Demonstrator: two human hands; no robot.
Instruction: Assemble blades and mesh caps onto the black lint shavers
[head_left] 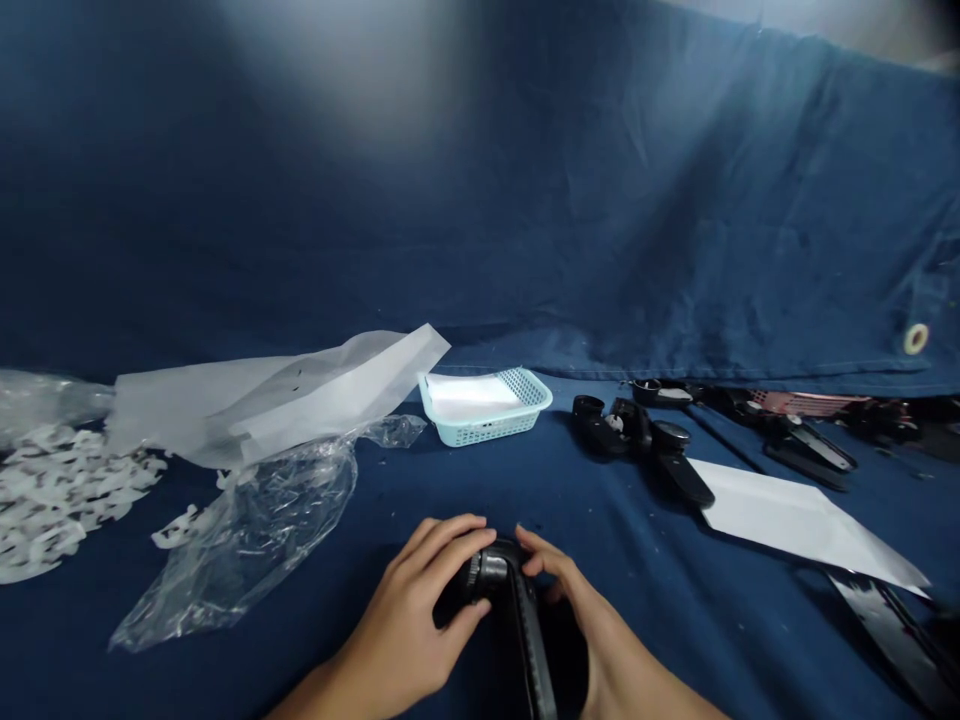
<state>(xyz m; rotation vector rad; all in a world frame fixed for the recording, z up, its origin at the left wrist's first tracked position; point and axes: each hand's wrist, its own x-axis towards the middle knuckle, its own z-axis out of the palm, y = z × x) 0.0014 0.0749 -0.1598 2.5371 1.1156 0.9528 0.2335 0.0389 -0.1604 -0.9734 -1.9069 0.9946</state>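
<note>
A black plastic part [531, 640] with a ribbed round head and a long narrow arm lies at the bottom centre, its arm pointing toward me and running out of view. My left hand [420, 600] grips the head from the left, fingers over the top and thumb at its near side. On the other side, my right hand [574, 595] curls its thumb and fingers against the head's right edge. Some of the right fingers are hidden behind the part. What the dark area under the right palm is, I cannot tell.
Beyond my hands stands a light blue basket [491, 430] with white paper inside. Clear plastic bags [277, 530], translucent sheets [202, 400] and a heap of small white pieces [60, 490] lie left. At right are black parts [637, 430] and white paper [795, 515].
</note>
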